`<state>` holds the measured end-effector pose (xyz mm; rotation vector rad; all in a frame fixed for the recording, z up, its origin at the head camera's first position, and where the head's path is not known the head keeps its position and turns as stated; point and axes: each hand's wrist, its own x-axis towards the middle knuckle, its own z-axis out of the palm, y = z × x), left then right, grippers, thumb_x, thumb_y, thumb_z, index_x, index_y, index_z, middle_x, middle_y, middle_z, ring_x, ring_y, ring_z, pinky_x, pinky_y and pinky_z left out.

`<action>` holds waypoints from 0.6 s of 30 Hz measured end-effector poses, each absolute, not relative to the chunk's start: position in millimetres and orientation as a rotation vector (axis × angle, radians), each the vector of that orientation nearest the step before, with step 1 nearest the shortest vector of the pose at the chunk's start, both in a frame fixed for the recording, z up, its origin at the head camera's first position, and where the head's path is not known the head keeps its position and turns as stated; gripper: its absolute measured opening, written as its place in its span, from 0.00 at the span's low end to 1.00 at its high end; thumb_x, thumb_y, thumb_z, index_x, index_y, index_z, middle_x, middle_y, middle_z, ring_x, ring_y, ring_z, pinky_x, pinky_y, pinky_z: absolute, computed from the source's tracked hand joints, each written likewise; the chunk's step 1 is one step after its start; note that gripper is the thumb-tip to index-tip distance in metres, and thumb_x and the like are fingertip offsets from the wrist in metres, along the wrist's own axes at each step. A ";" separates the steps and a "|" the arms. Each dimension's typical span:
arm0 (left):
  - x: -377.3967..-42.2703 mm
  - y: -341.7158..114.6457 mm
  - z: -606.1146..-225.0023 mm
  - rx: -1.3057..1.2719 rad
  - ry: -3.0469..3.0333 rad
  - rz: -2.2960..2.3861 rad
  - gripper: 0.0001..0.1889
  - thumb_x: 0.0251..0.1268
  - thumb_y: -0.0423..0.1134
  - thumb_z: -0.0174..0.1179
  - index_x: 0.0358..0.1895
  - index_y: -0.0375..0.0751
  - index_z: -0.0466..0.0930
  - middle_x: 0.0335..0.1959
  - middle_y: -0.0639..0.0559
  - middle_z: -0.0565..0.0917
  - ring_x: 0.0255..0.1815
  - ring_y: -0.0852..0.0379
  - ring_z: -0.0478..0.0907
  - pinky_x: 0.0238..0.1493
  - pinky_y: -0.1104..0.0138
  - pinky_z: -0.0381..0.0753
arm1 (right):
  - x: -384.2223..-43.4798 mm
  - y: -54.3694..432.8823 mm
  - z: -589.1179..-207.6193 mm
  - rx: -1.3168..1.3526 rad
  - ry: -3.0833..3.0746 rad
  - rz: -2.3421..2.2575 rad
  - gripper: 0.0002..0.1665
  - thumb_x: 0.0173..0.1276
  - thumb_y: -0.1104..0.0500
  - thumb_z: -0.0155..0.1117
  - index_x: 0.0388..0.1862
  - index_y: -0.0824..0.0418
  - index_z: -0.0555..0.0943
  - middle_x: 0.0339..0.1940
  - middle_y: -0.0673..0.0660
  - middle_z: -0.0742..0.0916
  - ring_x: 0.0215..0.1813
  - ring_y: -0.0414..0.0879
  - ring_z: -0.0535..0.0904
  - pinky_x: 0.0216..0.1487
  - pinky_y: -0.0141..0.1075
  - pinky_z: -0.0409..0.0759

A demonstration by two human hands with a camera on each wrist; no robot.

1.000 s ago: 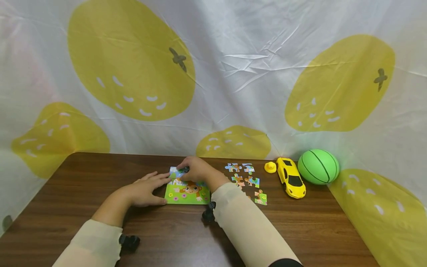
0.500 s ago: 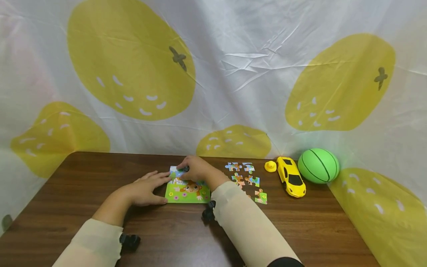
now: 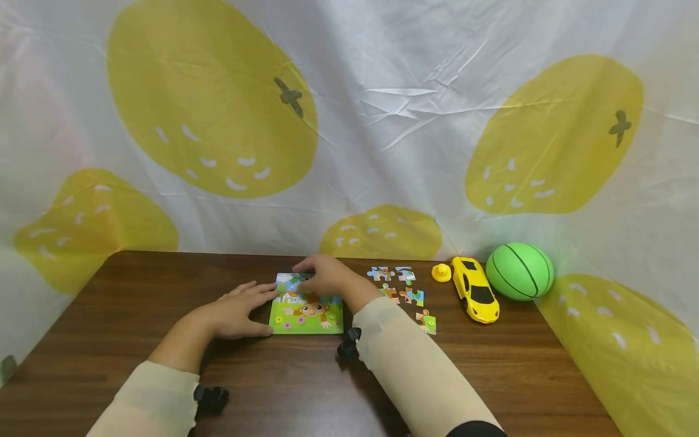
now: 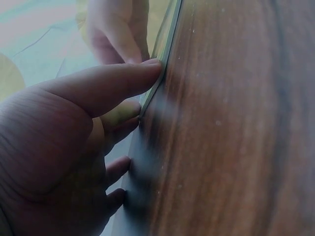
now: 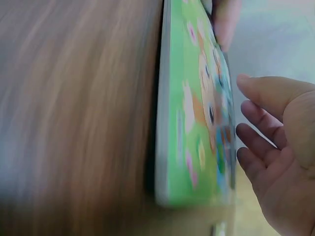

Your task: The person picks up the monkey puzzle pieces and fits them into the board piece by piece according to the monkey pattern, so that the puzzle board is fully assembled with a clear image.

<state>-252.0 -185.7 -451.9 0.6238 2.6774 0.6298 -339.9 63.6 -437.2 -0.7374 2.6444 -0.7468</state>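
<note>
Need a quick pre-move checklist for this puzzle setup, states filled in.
1. Left hand bracing the puzzle board: ok, thumb and fingertips at its left side.
2. Right hand free: ok, no piece shows between thumb and fingers in the right wrist view.
3. Pieces under the right hand seated flush: cannot tell, the hand covers that corner.
4. Loose pieces fully in sight: not ok, the right arm partly hides the group.
5. Yellow car, yellow duck and green ball clear of the board: ok.
</note>
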 end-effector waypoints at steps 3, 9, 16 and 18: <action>-251.5 -185.7 -451.9 0.616 2.686 0.630 0.48 0.68 0.63 0.68 0.86 0.49 0.61 0.90 0.49 0.57 0.90 0.30 0.44 0.81 0.24 0.48 | -337.4 76.7 -432.8 -0.740 2.638 -0.808 0.29 0.76 0.53 0.72 0.74 0.53 0.81 0.74 0.56 0.82 0.76 0.54 0.78 0.75 0.52 0.78; -251.9 -186.0 -452.8 0.618 2.706 0.610 0.48 0.67 0.62 0.69 0.86 0.49 0.61 0.89 0.49 0.58 0.90 0.31 0.45 0.81 0.26 0.49 | -331.3 110.8 -417.4 -0.789 2.662 -0.890 0.32 0.75 0.53 0.73 0.75 0.57 0.79 0.74 0.56 0.84 0.78 0.55 0.77 0.79 0.51 0.75; -251.5 -184.3 -453.1 0.623 2.702 0.611 0.49 0.67 0.63 0.69 0.86 0.49 0.60 0.90 0.49 0.57 0.90 0.31 0.44 0.82 0.26 0.48 | -326.0 161.4 -411.5 -0.732 2.728 -0.963 0.34 0.75 0.51 0.73 0.77 0.54 0.78 0.72 0.56 0.84 0.75 0.56 0.78 0.76 0.55 0.77; -251.8 -183.5 -453.0 0.622 2.698 0.615 0.49 0.68 0.64 0.68 0.86 0.50 0.60 0.90 0.50 0.57 0.90 0.31 0.44 0.82 0.26 0.48 | -326.5 176.2 -412.8 -0.702 2.742 -0.984 0.34 0.75 0.51 0.73 0.77 0.55 0.78 0.71 0.56 0.84 0.75 0.57 0.78 0.76 0.56 0.77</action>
